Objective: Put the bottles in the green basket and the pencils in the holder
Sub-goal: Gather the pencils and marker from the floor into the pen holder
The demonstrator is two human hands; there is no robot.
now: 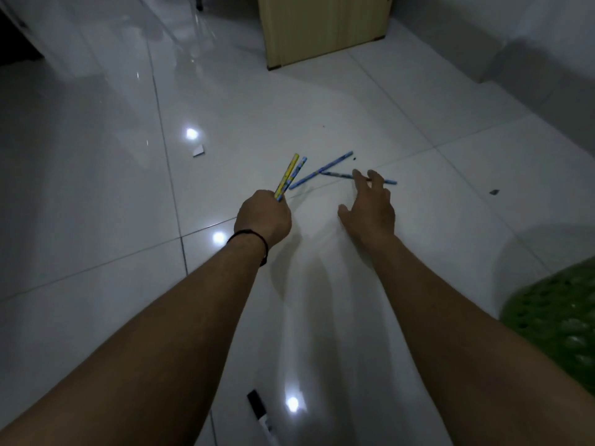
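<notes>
A glossy white tiled floor fills the scene, with a pale wooden cabinet at the far side and a green perforated plastic basket at the near right edge. The left hand is clenched around a yellow pencil and a blue pencil. The right hand, fingers spread and released, hovers over two blue pencils lying crossed on the floor.
</notes>
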